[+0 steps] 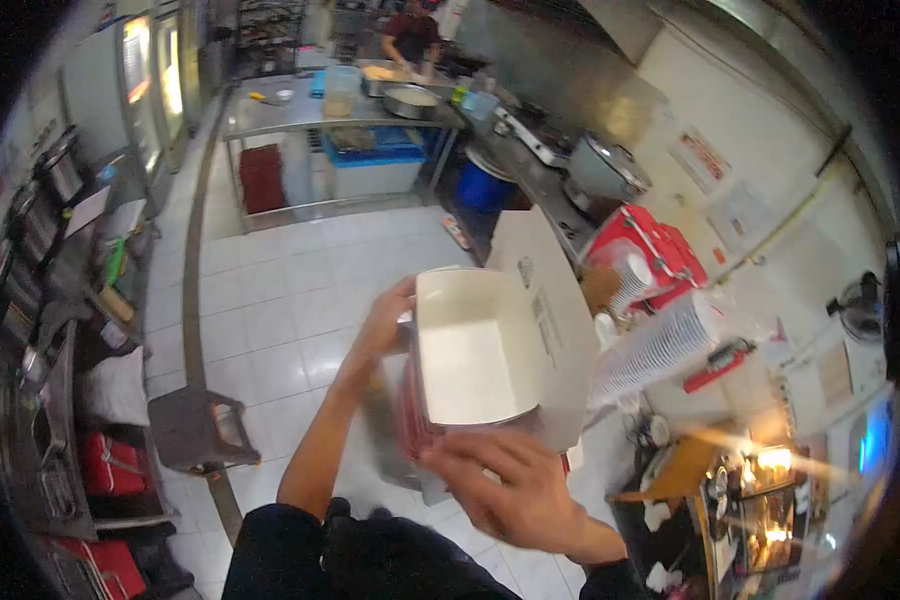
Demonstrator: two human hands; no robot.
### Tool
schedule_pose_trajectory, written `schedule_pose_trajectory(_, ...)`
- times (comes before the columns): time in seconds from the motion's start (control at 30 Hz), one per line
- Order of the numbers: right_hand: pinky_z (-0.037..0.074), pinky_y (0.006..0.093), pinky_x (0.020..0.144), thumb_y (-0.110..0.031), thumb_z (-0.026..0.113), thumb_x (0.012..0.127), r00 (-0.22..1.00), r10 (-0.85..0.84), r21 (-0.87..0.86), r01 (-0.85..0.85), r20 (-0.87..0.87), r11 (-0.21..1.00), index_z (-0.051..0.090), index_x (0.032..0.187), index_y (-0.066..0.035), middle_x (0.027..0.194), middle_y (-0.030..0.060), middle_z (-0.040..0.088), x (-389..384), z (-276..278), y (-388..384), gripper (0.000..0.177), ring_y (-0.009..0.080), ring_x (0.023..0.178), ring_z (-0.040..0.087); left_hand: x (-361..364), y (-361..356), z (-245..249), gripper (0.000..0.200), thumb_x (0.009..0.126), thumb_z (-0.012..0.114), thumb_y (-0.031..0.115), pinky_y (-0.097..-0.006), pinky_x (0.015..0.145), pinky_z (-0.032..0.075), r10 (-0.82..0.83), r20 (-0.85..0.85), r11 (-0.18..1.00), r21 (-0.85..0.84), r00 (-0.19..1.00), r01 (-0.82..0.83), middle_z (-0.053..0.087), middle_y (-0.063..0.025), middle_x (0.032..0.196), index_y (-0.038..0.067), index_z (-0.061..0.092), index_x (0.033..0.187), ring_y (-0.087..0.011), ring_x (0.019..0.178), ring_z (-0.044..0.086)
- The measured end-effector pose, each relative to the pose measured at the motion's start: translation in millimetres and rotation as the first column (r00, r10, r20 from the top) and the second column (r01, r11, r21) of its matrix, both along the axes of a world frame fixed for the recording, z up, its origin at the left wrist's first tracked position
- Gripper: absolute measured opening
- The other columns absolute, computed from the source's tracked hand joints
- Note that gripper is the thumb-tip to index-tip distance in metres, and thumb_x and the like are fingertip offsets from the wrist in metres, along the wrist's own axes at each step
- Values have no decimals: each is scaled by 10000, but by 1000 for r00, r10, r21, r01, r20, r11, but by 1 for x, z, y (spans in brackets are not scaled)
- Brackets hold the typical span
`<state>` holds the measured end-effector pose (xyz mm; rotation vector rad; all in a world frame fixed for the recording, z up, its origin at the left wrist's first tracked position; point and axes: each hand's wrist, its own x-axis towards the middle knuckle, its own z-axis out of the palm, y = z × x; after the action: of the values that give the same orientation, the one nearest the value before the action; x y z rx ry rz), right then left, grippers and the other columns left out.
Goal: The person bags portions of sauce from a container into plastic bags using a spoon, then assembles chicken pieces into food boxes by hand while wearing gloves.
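Observation:
In the middle of the head view I hold a paper food box [470,345] with a cream-white inside and a reddish outside. Its mouth faces up toward me, and nothing lies inside. A tall white lid flap [542,300] with dark print stands up along its right side. My left hand [388,318] grips the box's far left side, its fingers partly hidden behind the wall. At the near side, my right hand [515,490] has its fingers bent and pressed together against the red outer wall, just below the rim.
A long stack of paper cups [655,345] in plastic and a red bag [645,250] sit at right. A grey stool [202,430] stands on the tiled floor at left. Farther off, a person [411,40] works behind a steel table [300,115] with pots and tubs.

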<state>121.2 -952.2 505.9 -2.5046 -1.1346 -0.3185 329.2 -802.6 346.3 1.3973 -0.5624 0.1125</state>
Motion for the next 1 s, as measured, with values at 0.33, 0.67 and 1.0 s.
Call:
schedule_pose_trajectory(0.33,530,405,704,-201,634,885,792,-558,-62,562,-246,825,610,1138,-68,952,123,643,72,0,34,286,314,839,641,34,4,-25,569,775,581,256,-343,1022,392,-468,-271,862,-352,842,366,593,-115,1231,-13,522,1274,-204,1161,539)
schedule_pose_trajectory(0.67,536,384,768,-311,563,953,4,-751,-346,886,-660,309,597,1111,-34,919,161,678,168,-1,76,321,287,867,684,129,1,-18,686,658,814,206,-436,1040,380,-795,182,586,-17,579,810,524,-137,1330,111,564,1290,-323,1222,501)
schedule_pose_trajectory(1.0,512,250,604,-373,446,1017,-239,-429,-103,943,-871,-317,634,964,39,781,94,665,217,-30,78,456,141,654,650,156,-11,-23,655,623,855,250,-421,942,452,-886,267,396,7,379,918,529,-130,1287,103,608,1212,-304,1142,544)
